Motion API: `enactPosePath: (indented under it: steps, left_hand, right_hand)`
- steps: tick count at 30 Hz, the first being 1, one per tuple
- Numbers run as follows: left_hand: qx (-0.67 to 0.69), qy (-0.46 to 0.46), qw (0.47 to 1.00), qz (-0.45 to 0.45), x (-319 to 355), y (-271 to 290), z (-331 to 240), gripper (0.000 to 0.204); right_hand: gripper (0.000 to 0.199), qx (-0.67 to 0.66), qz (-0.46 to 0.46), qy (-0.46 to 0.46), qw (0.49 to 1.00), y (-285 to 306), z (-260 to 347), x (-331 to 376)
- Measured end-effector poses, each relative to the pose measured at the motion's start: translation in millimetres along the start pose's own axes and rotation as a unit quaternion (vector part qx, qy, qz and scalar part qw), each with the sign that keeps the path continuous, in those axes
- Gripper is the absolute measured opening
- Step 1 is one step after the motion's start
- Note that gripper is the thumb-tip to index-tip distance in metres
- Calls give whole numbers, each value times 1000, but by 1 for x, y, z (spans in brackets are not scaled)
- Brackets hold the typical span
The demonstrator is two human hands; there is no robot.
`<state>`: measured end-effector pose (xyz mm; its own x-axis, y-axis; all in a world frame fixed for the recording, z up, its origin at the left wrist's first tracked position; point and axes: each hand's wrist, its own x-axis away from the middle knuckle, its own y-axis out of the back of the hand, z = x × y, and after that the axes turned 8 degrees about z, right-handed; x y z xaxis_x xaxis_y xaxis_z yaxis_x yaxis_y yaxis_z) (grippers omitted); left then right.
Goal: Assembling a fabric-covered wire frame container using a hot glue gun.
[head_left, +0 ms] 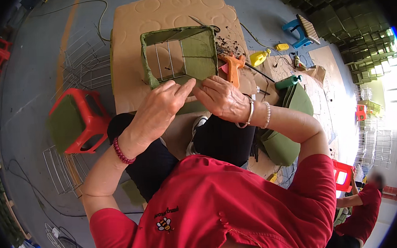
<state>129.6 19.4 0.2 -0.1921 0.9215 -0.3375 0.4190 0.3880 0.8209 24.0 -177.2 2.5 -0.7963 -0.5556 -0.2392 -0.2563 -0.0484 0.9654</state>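
A box-shaped wire basket [200, 54], partly covered in green fabric, sits on a cardboard-topped work surface [128, 66] in front of me. Bare wires show along its left part. At the near rim, my left hand [162, 103] is closed in a pinch on the green fabric edge. My right hand [222, 96] pinches the same edge a little to the right, its fingertips close to the left ones. The fabric between the fingertips is mostly hidden. An orange glue gun [233, 67] lies just right of the basket, beyond my right hand.
Scissors [214, 28] and dark scraps lie by the basket. Right are a yellow bottle [259, 57], a green bottle [288, 82] and rolled green fabric [286, 138]. A red stool [98, 118] stands left, near wire frames [84, 63]. A co-worker [363, 209] is at lower right.
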Motion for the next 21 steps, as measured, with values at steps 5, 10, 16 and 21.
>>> enactPosePath:
  steps: [5,10,16,21]
  left_hand:
    - [19,17,999,22,3,-11,3,55]
    - [22,20,999,-13,-1,-11,8,56]
    - [43,43,998,-25,-7,-3,14,56]
    - [-101,-20,988,-111,-3,-5,11,60]
  right_hand:
    - [15,-56,88,5,995,-2,-7,2]
    - [49,-40,-22,-54,997,13,13,-3]
    - [46,-12,-89,-96,991,-25,18,-12]
    - [34,-63,-99,-89,989,-24,6,-24]
